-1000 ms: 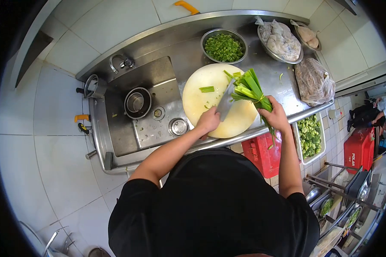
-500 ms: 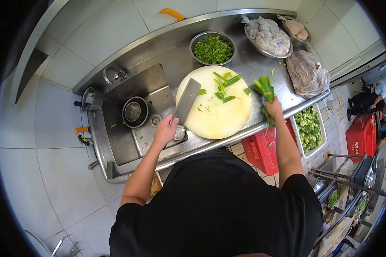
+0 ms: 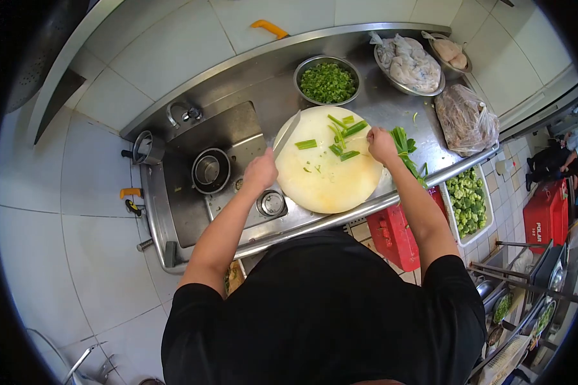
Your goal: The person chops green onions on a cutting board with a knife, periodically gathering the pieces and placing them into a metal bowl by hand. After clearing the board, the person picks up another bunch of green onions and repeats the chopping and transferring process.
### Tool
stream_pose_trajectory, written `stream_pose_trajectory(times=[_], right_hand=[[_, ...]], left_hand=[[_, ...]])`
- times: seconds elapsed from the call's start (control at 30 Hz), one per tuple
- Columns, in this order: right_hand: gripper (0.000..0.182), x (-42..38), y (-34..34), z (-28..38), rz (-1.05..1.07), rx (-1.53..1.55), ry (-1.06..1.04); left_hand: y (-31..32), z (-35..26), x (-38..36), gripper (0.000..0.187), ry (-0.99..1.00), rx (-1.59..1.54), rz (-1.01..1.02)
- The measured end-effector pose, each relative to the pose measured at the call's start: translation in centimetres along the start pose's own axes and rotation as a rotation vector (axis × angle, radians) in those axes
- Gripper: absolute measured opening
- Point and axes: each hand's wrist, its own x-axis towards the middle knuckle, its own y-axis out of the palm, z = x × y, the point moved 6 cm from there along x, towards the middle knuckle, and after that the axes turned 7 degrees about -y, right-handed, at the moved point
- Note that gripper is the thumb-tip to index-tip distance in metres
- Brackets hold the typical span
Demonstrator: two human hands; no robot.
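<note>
Our left fingers (image 3: pixel 264 173) are wrapped around the cleaver (image 3: pixel 289 131), its blade raised over the board's (image 3: pixel 327 191) left edge. Our right hand (image 3: pixel 382 145) is curled narrow at the opposite edge, near the cut stalks (image 3: pixel 353 130); whether it pinches anything, we cannot tell.

What has just changed: the bunch (image 3: pixel 402 141) we gripped a moment ago now lies loose on the counter (image 3: pixel 392 115), just beside the board, behind our right hand. More cut pieces lie on the board than a second ago, and with the blade off the greens, we judge this a pause between cuts.

Farther out, the chopped greens (image 3: pixel 328 83) fill a bowl beyond the board (quite a heap already), and a bulky bag (image 3: pixel 465 119) sits to the right. Broccoli (image 3: pixel 466 202) stands below the counter. The red cooler (image 3: pixel 553 208) reads POLAR; the smaller characters beside it are too tiny for us.
</note>
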Motion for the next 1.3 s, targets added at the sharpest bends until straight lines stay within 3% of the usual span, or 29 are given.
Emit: stream_pose_trajectory(times=[0.07, 0.13, 0.17, 0.23, 0.27, 0.33, 0.47, 0.53, 0.57, 0.67, 0.8, 0.87, 1.0, 1.07, 1.17, 1.3], right_hand=[[0.038, 0.3, 0.4, 0.8, 0.048, 0.027, -0.043], [0.058, 0.7, -1.3, 3.6, -0.333, -0.067, -0.329], [0.058, 1.3, -0.9, 4.3, -0.327, -0.063, -0.334], [0.089, 3.1, 1.1, 4.7, -0.128, 0.059, -0.195], [0.089, 2.8, 2.1, 5.7, -0.124, 0.063, -0.193], [0.107, 1.5, 4.3, 8.4, -0.03, -0.257, -0.072], [0.105, -0.5, 6.6, 12.6, -0.14, -0.151, -0.049], [0.1, -0.7, 8.3, 13.2, -0.128, -0.149, -0.044], [0.087, -0.8, 8.7, 13.4, -0.17, -0.075, -0.056], [0.08, -1.1, 9.6, 13.0, -0.038, 0.035, -0.029], [0.077, -3.7, 8.6, 13.9, 0.006, -0.089, -0.051], [0.079, -4.3, 7.6, 14.5, -0.18, -0.089, -0.048], [0.07, -1.9, 7.4, 18.5, -0.202, -0.163, -0.115], [0.058, -0.4, 9.5, 19.1, 0.047, -0.092, -0.092], [0.045, 0.0, 11.1, 19.3, 0.126, -0.108, -0.075], [0.046, -2.8, 9.8, 18.4, 0.085, -0.249, -0.021]], left_hand=[[-0.2, -0.6, -0.4, 0.03, 0.0, -0.001, 0.013], [-0.4, -1.0, -0.4, 0.03, -0.004, -0.004, 0.01], [-0.3, -0.9, -0.6, 0.029, -0.006, -0.004, 0.014], [-0.5, -1.0, -0.7, 0.029, -0.009, -0.003, 0.017], [-0.5, -1.0, -0.7, 0.028, -0.001, 0.0, 0.018], [-0.1, -0.6, -0.5, 0.026, 0.011, -0.014, 0.004], [0.1, -0.9, -0.5, 0.024, 0.032, -0.035, -0.02], [0.3, -0.8, -0.6, 0.024, 0.035, -0.035, -0.024], [0.2, -0.9, -0.6, 0.023, 0.043, -0.037, -0.035], [-0.2, -1.3, -1.0, 0.026, 0.016, 0.004, 0.008], [0.1, -1.6, -1.1, 0.027, 0.017, -0.014, -0.01], [0.4, -1.7, -1.3, 0.024, 0.033, -0.037, 0.023], [0.4, -1.7, -1.2, 0.025, 0.038, -0.025, 0.019], [0.1, -1.3, -0.8, 0.027, 0.029, -0.038, 0.017], [0.0, -0.8, -0.1, 0.027, 0.016, -0.056, 0.024], [-0.3, -0.7, 0.0, 0.03, 0.023, -0.077, 0.032]])
